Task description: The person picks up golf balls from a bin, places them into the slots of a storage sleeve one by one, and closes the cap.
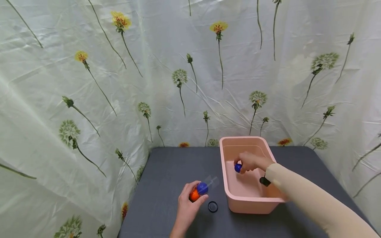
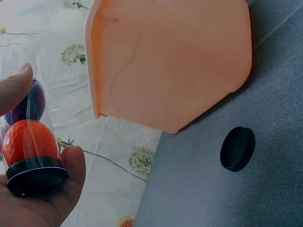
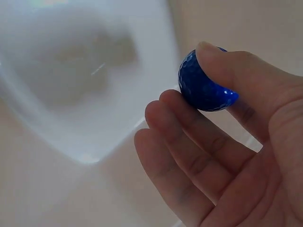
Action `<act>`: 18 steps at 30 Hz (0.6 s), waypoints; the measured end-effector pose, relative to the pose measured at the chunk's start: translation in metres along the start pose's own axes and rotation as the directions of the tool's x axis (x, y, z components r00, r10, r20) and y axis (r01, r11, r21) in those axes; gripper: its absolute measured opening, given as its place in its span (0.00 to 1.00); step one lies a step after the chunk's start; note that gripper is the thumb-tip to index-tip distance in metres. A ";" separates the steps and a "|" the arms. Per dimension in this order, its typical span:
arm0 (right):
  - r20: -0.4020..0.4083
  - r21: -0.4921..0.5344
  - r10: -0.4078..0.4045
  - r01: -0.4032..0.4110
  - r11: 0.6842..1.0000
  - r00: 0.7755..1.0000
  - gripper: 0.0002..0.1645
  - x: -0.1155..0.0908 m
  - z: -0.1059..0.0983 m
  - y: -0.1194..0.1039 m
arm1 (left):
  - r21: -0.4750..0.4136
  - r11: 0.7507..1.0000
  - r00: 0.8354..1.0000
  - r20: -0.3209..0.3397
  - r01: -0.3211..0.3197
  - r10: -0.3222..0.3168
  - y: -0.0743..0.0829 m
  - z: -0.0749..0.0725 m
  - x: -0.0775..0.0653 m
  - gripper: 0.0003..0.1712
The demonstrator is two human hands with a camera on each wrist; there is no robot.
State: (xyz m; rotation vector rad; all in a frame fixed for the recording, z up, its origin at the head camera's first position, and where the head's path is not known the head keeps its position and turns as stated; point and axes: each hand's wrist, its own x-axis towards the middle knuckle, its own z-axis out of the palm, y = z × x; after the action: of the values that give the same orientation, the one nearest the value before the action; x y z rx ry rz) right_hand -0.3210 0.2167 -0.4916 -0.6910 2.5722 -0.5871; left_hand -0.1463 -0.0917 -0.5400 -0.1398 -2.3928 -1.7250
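Note:
My left hand (image 1: 188, 201) grips a clear plastic tube (image 2: 19, 52) with a black cap on its lower end. Inside the tube an orange golf ball (image 2: 31, 142) sits by the cap, with a blue golf ball (image 1: 202, 188) beyond it. The tube's far end tilts up toward the bin. My right hand (image 1: 249, 161) is inside the pink bin (image 1: 244, 199) and pinches another blue golf ball (image 3: 203, 85) between thumb and fingers. A loose black cap (image 1: 212, 207) lies on the table between the left hand and the bin.
The dark grey table (image 1: 166, 172) runs back to a flower-printed curtain (image 1: 160, 82). The pink bin stands on the table's right half, its walls around my right hand. A black object (image 1: 264, 181) shows in the bin below my right wrist, partly hidden.

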 end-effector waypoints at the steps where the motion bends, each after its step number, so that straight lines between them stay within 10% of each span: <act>1: -0.005 -0.011 -0.019 0.018 1.000 1.000 0.17 -0.002 -0.001 -0.001 | 0.002 1.000 1.000 0.001 -0.001 0.001 0.000 0.000 0.000 0.28; 18: -0.117 -0.031 -0.123 0.120 0.992 0.985 0.23 -0.035 -0.016 -0.023 | 0.006 1.000 1.000 0.021 0.007 -0.007 0.001 0.007 0.003 0.28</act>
State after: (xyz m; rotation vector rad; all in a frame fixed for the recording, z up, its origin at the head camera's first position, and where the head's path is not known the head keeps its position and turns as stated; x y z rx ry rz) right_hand -0.2927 0.2222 -0.4580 -0.8506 2.6644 -0.6554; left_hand -0.1494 -0.0851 -0.5408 -0.1495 -2.4157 -1.7280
